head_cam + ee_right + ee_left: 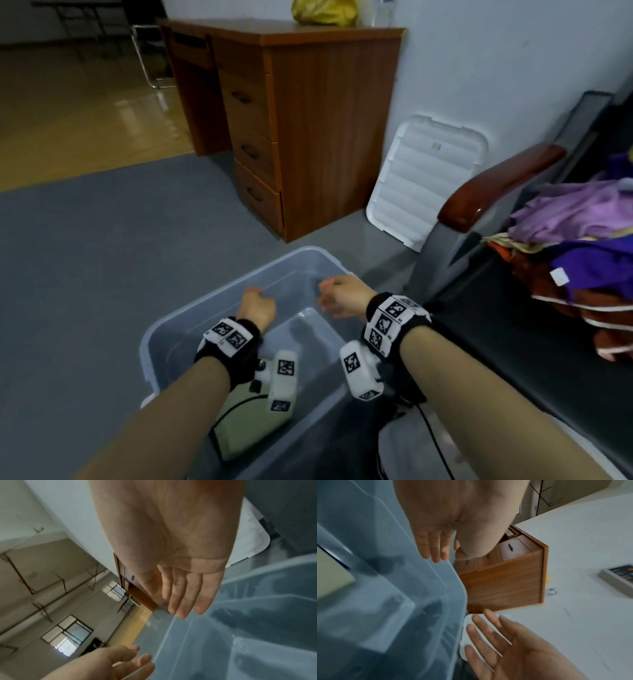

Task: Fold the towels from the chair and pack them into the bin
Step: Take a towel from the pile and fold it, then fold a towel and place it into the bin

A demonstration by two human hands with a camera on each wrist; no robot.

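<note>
Hovering empty over bin [164, 329]; towels [582, 240] lie rightward.

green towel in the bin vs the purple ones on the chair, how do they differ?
The green towel is folded flat; the purple towels lie crumpled. The green towel sits in the bin, near corner; the purple towels top a heap on the chair. The green towel is alone; the purple towels share the pile with orange-brown cloth. Neither hand touches either.
</note>
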